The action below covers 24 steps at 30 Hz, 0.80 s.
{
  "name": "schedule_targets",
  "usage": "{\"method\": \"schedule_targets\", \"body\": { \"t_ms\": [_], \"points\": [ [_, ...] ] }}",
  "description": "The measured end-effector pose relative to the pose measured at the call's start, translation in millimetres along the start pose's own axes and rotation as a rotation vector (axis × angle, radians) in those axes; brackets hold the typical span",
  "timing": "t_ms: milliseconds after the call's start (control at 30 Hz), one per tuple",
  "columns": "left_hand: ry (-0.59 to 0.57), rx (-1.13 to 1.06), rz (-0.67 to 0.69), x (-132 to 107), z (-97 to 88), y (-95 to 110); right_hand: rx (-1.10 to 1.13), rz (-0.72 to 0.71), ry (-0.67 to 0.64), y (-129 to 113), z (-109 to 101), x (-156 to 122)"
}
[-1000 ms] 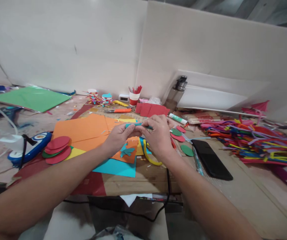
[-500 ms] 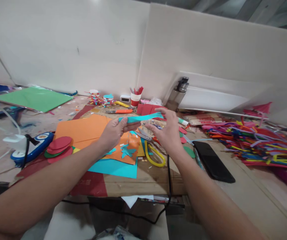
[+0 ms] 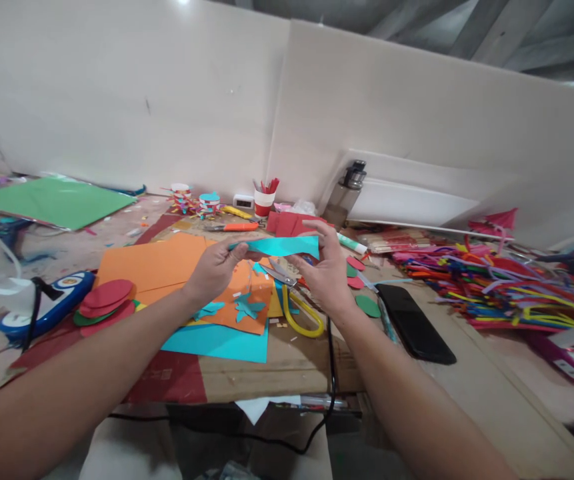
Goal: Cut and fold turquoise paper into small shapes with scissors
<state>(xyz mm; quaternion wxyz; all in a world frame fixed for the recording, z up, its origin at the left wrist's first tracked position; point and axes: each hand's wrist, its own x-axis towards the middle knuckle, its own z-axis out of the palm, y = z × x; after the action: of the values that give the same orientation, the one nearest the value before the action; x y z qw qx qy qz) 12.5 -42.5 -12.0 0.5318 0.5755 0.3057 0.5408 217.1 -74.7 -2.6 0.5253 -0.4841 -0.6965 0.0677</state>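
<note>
Head view: two hands meet around one blue paper strip (image 3: pixel 287 247) at the centre of the frame. The left hand (image 3: pixel 217 268) pinches the strip's left end; the right hand (image 3: pixel 325 270) has thumb and fingers spread about the other end (whether they touch it, I cannot tell). Below centre lies one pair of yellow-handled scissors (image 3: pixel 311 333). One black phone (image 3: pixel 414 325) sits right of centre, one bottle (image 3: pixel 343 201) above centre-right, and one green sheet (image 3: pixel 51 201) at left.
</note>
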Motion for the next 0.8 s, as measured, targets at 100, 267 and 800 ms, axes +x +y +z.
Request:
{"method": "schedule_targets", "body": {
  "t_ms": [100, 267, 800],
  "points": [
    [0.007, 0.019, 0.024, -0.5, 0.3, 0.4, 0.093, 0.018, 0.005, -1.4, 1.8, -0.1],
    [-0.078, -0.063, 0.029, 0.3, 2.8, -4.9, 0.191, 0.000, -0.032, -4.5, 3.3, -0.2],
    [-0.100, -0.292, -0.044, -0.1, 10.2, -11.8, 0.537, 0.378, 0.030, 0.7, 13.9, 2.4]
  ]
}}
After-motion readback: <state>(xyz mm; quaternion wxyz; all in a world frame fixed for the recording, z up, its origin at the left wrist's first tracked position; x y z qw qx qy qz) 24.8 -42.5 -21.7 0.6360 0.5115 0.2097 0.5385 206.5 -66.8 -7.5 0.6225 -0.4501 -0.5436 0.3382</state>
